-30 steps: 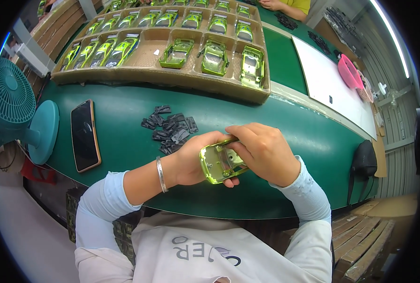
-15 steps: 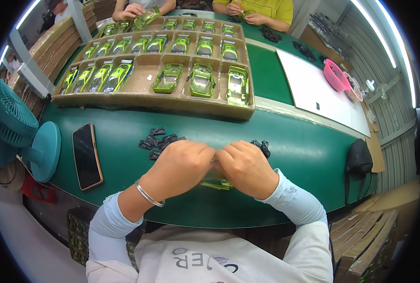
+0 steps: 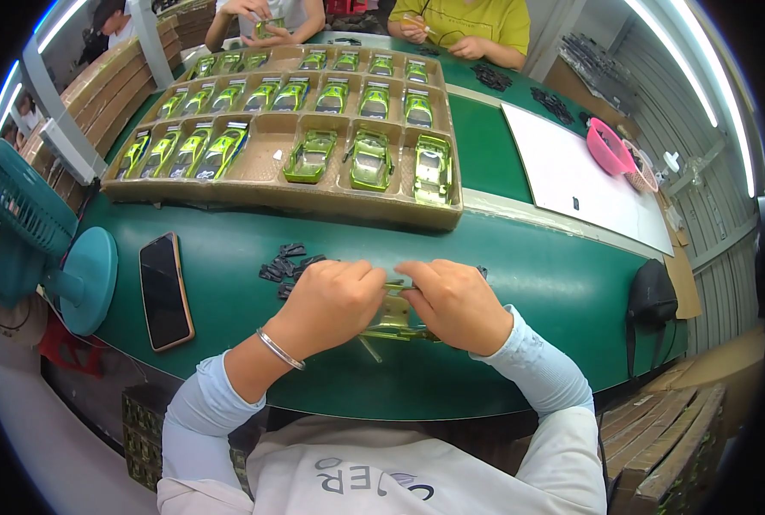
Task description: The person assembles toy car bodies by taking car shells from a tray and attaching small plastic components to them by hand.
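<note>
Between my hands, low over the green tabletop, is a clear green toy car body shell point(image 3: 393, 313), partly covered by my fingers. My left hand point(image 3: 338, 299) grips its left side with closed fingers. On the other side my right hand point(image 3: 455, 302) closes on the shell near its upper edge, thumb bent inward. Whether a small part sits between my fingertips is hidden. Loose small black plastic parts point(image 3: 286, 266) lie in a pile just beyond my left hand. More black parts are mostly hidden behind my right hand.
Beyond my hands stands a brown compartment tray point(image 3: 279, 196) holding several green car shells. A phone point(image 3: 166, 292) and a teal fan point(image 3: 90, 279) are at the left. To the right are a white board point(image 3: 571, 184), pink basket point(image 3: 610, 148) and black pouch point(image 3: 653, 292). Two people work across the table.
More of the shell now shows between my hands, and my right fingers have lifted slightly apart from the left. Across the table, a person has drawn a green shell back from the tray.
</note>
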A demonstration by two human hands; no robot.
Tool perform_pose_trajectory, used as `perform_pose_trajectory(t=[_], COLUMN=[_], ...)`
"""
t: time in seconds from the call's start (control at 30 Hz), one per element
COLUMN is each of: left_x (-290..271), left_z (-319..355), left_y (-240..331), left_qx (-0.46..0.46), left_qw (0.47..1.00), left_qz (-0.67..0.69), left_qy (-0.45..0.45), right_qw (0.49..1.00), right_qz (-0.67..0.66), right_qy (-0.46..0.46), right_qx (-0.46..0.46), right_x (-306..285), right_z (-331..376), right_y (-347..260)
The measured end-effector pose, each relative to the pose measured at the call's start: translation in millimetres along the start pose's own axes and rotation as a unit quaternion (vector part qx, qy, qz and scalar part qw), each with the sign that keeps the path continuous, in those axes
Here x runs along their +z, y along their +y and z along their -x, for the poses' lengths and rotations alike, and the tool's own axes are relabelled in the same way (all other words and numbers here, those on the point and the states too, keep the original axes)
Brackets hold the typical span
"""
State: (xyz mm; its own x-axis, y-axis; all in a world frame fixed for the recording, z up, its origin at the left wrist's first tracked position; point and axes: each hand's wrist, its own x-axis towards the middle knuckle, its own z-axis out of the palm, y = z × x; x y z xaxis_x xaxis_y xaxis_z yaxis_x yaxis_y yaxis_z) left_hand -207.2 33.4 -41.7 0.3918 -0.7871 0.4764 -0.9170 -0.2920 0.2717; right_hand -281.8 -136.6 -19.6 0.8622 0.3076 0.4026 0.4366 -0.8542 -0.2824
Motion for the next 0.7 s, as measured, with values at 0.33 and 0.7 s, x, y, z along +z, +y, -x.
perform_pose_trajectory(t=[0.33,0.7], left_x=[-3,-4], left_z=[-4,-3], left_y=[1,7], left_qx=[0.011,0.080], left_qw=[0.982,0.968], left_qz=[0.139,0.176], left_qy=[0.125,0.159], right_qw=[0.838,0.955], right_qz=[-0.482,-0.276], right_qy=[-0.017,0.100], right_qx=[0.255,-0.033], right_x=[-24,-4], right_z=[-5,-3], right_y=[3,-1])
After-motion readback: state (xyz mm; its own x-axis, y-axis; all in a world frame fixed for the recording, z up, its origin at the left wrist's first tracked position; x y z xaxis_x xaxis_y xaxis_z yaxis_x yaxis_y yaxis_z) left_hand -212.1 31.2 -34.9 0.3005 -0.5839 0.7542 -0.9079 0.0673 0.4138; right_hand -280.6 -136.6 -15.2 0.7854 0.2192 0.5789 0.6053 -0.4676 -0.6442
